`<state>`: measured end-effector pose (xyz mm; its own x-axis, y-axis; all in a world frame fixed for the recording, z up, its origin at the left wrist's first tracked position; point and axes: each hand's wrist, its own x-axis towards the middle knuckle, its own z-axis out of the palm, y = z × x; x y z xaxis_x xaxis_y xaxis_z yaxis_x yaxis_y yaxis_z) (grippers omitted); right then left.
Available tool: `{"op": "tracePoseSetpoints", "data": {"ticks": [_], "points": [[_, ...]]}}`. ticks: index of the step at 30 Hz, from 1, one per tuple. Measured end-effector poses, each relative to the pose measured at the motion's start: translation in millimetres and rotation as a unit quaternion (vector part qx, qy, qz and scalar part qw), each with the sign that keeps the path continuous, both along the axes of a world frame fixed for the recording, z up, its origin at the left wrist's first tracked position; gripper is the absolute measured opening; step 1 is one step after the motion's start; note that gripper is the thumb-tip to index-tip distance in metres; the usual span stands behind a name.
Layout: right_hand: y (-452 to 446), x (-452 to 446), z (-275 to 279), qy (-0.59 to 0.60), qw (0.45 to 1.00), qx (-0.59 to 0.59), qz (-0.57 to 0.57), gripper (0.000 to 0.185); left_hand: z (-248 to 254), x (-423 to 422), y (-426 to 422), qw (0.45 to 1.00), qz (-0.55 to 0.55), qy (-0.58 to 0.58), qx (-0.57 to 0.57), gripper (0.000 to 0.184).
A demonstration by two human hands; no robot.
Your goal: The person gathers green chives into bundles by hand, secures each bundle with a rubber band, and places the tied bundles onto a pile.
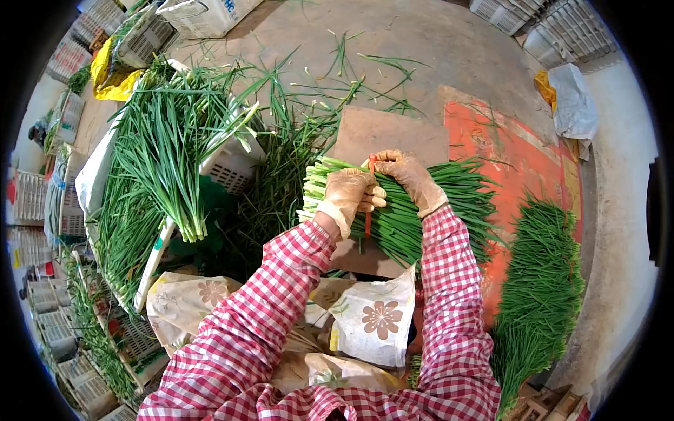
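A bundle of green leafy stalks (pixel 404 217) lies across a brown board (pixel 393 133), pale ends to the left and leaf tips to the right. A red band (pixel 368 223) crosses it near the pale ends. My left hand (pixel 349 195), in a tan glove, rests on the pale stalks beside the band, fingers curled; what they hold, if anything, is hidden. My right hand (pixel 407 177), gloved too, pinches the band at the bundle's far edge.
At the left, a white crate (pixel 228 165) is heaped with loose stalks (pixel 165 140). More bundles (pixel 540 281) stand on the red sheet (pixel 467 140) at the right. Loose leaves litter the floor; crates line the left side. Flowered cloth (pixel 375 319) covers the lap.
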<state>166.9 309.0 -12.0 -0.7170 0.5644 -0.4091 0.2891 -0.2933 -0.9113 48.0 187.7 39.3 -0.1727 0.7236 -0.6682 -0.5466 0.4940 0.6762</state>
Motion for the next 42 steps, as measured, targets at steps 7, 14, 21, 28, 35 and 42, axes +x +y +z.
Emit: {"op": "tracePoseSetpoints", "data": {"ticks": [7,14,21,28,35,42], "points": [[-3,1,11,-0.02,1.0,0.005,-0.014,0.021,-7,-3,0,0.999,-0.003,-0.012,0.038,0.015],[-5,2,17,0.009,1.0,0.017,-0.005,0.019,7,-6,6,0.998,-0.043,0.02,-0.028,0.017],[-5,5,8,0.039,0.999,-0.009,-0.006,0.019,3,-7,8,0.999,-0.032,0.019,-0.026,0.018],[-8,14,12,0.069,0.997,-0.001,0.042,0.024,-11,7,0,0.996,0.04,0.021,0.082,0.013],[-31,7,35,0.041,0.997,0.021,-0.059,0.027,-18,22,0,0.989,0.094,0.043,0.107,0.018],[-64,-1,50,-0.036,0.969,0.127,-0.209,0.02,-3,28,-15,0.985,0.077,0.078,0.132,0.017]]}}
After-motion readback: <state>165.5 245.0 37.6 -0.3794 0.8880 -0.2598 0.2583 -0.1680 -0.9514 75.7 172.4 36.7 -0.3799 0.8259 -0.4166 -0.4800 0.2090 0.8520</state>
